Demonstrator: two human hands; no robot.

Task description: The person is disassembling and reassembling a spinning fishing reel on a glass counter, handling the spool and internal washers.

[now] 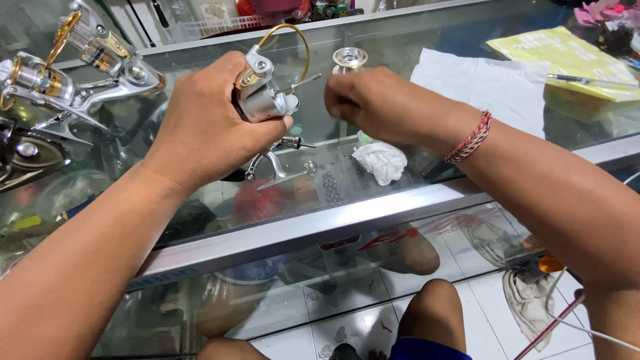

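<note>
- Glass-topped display-case tabletop point(373, 213) with aluminium front rail; the case below holds small goods seen through the glass, mostly too blurred to tell.
- Left hand point(207, 127) clenched around silver spinning fishing reel body point(263, 97), held above the glass; gold wire bail arm point(293, 43) arcs over it, bare shaft points right, crank handle hangs below.
- Right hand point(373, 103) closed in loose fist just beside the shaft tip; whether it pinches anything, cannot tell. Red-and-white braided wrist band point(470, 138).
- Crumpled white tissue point(381, 161) on the glass under the right hand.
- Silver spool point(349, 59) stands upright behind the hands.
- White paper sheet point(490, 87) and yellow pad point(567, 60) far right.
- Two silver-and-gold spinning reels point(67, 73) far left.
</note>
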